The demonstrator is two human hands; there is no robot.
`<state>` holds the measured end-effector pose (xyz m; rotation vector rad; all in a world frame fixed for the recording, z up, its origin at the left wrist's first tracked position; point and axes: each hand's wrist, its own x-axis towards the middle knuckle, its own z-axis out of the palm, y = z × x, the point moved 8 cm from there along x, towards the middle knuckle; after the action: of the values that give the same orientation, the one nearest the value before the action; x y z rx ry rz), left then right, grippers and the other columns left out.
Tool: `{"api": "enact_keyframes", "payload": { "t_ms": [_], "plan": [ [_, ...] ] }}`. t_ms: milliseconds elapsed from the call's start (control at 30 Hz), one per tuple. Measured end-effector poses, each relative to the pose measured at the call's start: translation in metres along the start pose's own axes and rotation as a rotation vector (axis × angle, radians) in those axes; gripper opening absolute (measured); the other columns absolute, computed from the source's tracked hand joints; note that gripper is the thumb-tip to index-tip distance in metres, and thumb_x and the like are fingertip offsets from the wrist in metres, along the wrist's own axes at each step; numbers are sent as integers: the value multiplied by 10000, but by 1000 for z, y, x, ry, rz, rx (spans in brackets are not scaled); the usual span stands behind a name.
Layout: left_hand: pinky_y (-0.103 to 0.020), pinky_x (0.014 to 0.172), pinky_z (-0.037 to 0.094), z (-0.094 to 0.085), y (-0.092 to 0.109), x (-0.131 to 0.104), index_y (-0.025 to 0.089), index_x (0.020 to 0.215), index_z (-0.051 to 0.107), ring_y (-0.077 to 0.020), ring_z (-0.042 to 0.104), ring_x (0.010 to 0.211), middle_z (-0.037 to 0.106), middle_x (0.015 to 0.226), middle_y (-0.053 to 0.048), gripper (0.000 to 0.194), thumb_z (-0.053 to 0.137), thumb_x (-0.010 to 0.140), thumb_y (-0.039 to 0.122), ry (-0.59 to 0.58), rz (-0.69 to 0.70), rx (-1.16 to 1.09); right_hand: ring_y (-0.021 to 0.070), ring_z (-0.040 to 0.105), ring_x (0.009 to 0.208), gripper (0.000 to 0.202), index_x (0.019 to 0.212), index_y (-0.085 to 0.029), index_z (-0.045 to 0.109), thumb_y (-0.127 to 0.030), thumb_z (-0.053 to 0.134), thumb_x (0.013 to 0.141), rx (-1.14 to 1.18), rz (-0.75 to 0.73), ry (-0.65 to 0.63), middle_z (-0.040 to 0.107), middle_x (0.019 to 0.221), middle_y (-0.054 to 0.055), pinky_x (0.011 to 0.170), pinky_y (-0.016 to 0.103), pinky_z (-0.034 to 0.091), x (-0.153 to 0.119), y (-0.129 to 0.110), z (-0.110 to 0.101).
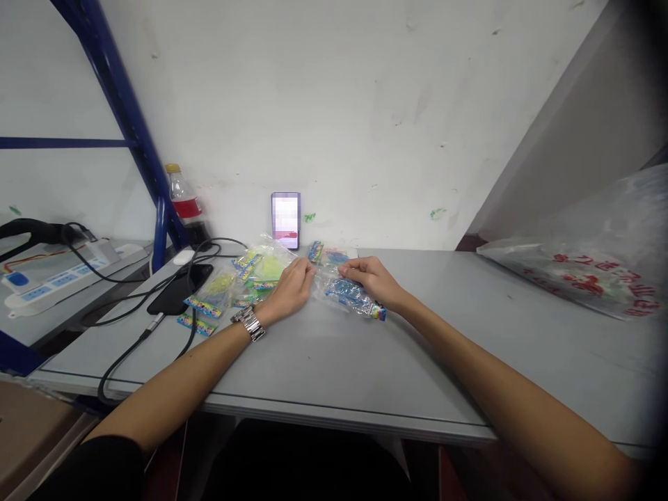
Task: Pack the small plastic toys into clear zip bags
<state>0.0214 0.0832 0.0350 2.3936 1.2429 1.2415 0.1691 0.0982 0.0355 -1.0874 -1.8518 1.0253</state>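
My left hand [293, 289], with a metal watch on its wrist, has its fingers pinched at the left edge of a clear plastic bag with blue contents [347, 291]. From the right, my right hand [371, 277] pinches the upper part of the same bag. The bag's colourful header strip points to the lower right. Beside my left hand lie several clear packets with yellow-green contents [271, 268] and colourful strips. Another packet with a blue item [337, 257] lies just behind the hands.
A lit phone [286, 219] leans on the wall. At the left are a cola bottle [186, 207], a dark phone [180, 291], black cables and a power strip [67, 278]. A large plastic bag with red print [589, 264] rests at the right of the grey table [323, 369].
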Motion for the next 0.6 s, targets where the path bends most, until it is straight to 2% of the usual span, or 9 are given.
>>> {"api": "enact_keyframes", "payload": {
  "t_ms": [233,367,467,600],
  "plan": [
    [-316,740,405,-5,7,-1,206,768,404,-176,510,765,515,765,-29,251,338,986,312,52,-25,-49,86,256,482,340,624,-177,542,-493,584,745,8,-4,52,298,506,-64,497,270,203,0,0,-4],
    [-301,694,407,-4,11,-3,203,749,414,-161,504,727,514,738,-18,261,427,958,358,36,-46,-66,88,264,492,350,647,-165,570,-501,579,744,5,-24,93,309,511,-61,500,269,207,0,-1,-7],
    [-292,645,399,1,11,-5,200,739,432,-153,489,685,519,711,-12,225,481,926,316,-19,-61,-63,92,273,496,352,656,-161,585,-500,571,751,10,-40,107,321,513,-57,500,271,208,-1,-2,-7],
    [-291,636,382,4,10,-5,204,744,424,-155,483,682,518,710,-12,186,454,922,250,-42,-27,-33,89,258,489,353,660,-161,589,-501,567,755,-2,-54,109,305,506,-61,497,273,195,-1,-4,-7]
  ]
}}
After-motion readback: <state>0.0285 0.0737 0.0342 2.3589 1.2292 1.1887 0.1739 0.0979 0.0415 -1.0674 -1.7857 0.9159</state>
